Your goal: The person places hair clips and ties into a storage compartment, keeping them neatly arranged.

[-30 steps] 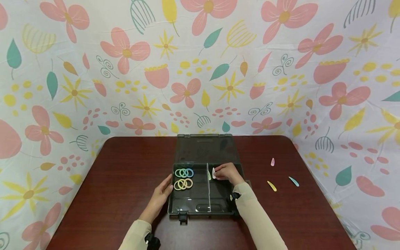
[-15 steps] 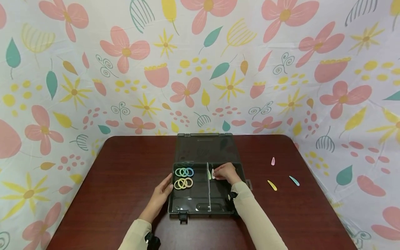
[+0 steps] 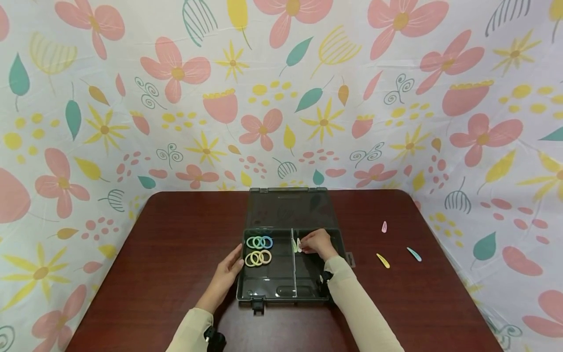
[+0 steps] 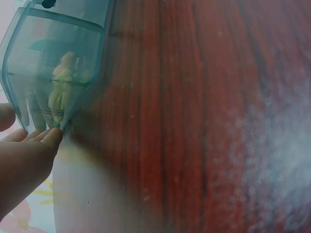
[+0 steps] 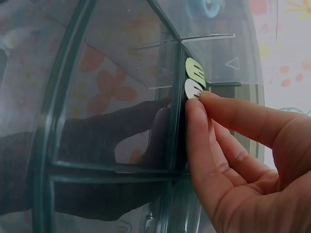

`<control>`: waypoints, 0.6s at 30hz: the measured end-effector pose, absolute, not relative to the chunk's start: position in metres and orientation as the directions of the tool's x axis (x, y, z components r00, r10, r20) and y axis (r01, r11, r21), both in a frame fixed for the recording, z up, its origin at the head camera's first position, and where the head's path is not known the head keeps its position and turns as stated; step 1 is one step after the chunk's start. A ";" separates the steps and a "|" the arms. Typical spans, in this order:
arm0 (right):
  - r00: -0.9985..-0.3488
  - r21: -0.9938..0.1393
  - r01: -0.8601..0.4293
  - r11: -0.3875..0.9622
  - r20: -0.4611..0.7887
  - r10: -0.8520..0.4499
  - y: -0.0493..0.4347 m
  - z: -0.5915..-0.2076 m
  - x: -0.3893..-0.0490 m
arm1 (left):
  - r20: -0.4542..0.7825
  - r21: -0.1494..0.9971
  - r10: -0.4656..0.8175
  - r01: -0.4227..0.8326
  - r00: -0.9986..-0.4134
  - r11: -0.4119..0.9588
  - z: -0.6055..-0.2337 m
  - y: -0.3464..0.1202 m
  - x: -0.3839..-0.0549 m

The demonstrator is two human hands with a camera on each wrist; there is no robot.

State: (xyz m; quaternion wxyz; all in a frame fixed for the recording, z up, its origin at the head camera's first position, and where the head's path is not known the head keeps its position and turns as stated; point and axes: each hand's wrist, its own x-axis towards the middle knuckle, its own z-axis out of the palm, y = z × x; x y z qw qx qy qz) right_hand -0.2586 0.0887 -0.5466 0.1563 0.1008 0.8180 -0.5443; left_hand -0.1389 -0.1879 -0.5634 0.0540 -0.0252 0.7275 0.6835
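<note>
My left hand (image 3: 225, 279) rests against the left wall of an open dark see-through box (image 3: 271, 289), its fingers lying along the outside. Inside the right compartment, my right hand (image 3: 317, 243) pinches a white hair clip (image 5: 193, 89) between thumb and forefinger. That clip stands close beside a light green hair clip (image 5: 195, 71), near the clear divider (image 3: 294, 274). In the left compartment lie two rows of overlapping hair ties: a green-to-blue row (image 3: 259, 242) above a yellow row (image 3: 258, 258). Part of the right compartment is hidden under my right hand.
The lid (image 3: 288, 209) lies folded back toward the floral cloth (image 3: 264, 98). Right of the box, a pink clip (image 3: 384, 227), a yellow clip (image 3: 383, 261) and a blue clip (image 3: 414, 254) lie on the brown table (image 3: 176, 234). A latch (image 3: 258, 306) sticks out at the box's front.
My right hand has shifted slightly left, bringing the white hair clip closer to the green one by the divider. My left hand has stayed at the box's left wall.
</note>
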 end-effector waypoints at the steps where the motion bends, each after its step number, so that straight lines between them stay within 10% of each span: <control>1: -0.931 -0.858 0.334 0.389 -0.366 -0.007 0.089 -0.546 -0.258 | -0.114 0.992 0.038 -0.112 -0.993 0.063 -0.563 -0.188 -0.139; 18: -0.945 -0.912 0.238 0.335 -0.298 -0.139 0.122 -0.508 -0.248 | -0.119 0.990 0.016 -0.117 -0.993 0.080 -0.567 -0.187 -0.140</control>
